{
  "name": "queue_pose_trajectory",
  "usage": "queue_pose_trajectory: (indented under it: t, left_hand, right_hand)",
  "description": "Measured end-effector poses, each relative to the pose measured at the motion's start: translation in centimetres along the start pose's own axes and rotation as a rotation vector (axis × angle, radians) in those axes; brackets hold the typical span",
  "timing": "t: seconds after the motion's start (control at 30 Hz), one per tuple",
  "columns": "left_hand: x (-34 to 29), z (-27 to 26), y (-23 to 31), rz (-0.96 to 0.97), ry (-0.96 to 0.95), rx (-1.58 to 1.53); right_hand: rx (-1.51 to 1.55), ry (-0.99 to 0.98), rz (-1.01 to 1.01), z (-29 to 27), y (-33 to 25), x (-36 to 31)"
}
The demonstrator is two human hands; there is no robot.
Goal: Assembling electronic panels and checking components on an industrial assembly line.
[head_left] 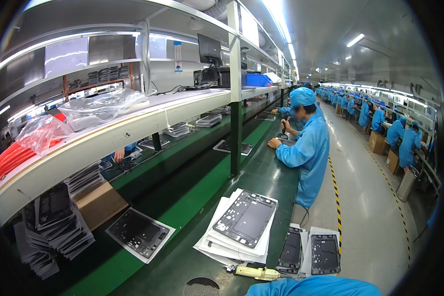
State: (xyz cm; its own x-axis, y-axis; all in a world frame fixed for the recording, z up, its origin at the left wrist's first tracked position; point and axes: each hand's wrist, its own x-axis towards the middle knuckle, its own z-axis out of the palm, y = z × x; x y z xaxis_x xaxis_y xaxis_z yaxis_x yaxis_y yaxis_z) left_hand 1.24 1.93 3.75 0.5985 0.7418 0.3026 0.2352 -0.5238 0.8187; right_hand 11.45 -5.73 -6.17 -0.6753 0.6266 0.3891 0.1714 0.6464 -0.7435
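Observation:
Neither of my hands shows; only a blue sleeve (313, 286) comes in at the lower edge. Just above it, a pale yellow electric screwdriver (255, 272) lies on the green workbench (182, 269). Behind the screwdriver is a stack of white sheets (209, 242), topped by a black tablet housing (246, 217) with its inner side up. To the right, another dark tablet housing (292, 250) and a further tablet housing (324, 252) rest on white sheets. A round perforated grille (201, 286) is by the bottom edge.
On the green conveyor belt (118, 274), a tablet housing (139, 232) lies on a sheet. Stacked housings (59, 222) and a cardboard box (101, 204) stand left. A shelf (108, 130) runs overhead with a green post (236, 138). A co-worker (306, 143) in blue works further along.

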Motion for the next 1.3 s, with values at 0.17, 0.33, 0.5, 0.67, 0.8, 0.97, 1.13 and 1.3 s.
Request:
queue_pose_trajectory:
  t: [0.17, 0.33, 0.5, 0.67, 0.8, 0.97, 1.13, 1.3]
  left_hand:
    - [0.0, 0.0, 0.3, -0.003, 0.005, -0.003]
    - [0.0, 0.0, 0.5, -0.025, 0.010, -0.012]
    - [0.0, 0.0, 0.6, -0.029, 0.009, -0.009]
    - [-0.2, 0.1, 0.2, 0.044, 0.080, 0.073]
    - [-0.4, -0.2, -1.1, -0.049, 0.034, -0.006]
    - [-0.6, 0.7, -3.2, -0.050, 0.077, -0.102]
    - [0.0, 1.6, -1.3, -0.010, 0.073, -0.105]
    - [-0.6, 2.1, -2.3, 0.014, 0.082, -0.066]
  right_hand:
    - [-0.007, 0.003, -0.025, 0.4, 0.5, -0.1]
    - [0.003, -0.021, 0.055, -0.2, -0.5, 0.2]
    - [0.000, -0.004, 0.052, -0.7, -1.1, 0.3]
    - [0.044, -0.062, 0.127, -4.0, -5.1, 1.8]
    - [0.054, -0.086, 0.195, -4.1, -5.8, 2.3]
    - [0.051, -0.016, 0.125, -4.3, -5.5, 2.5]
    - [0.060, -0.019, 0.214, -4.4, -5.8, 1.3]
    - [0.109, -0.065, 0.238, -6.4, -8.1, 1.6]
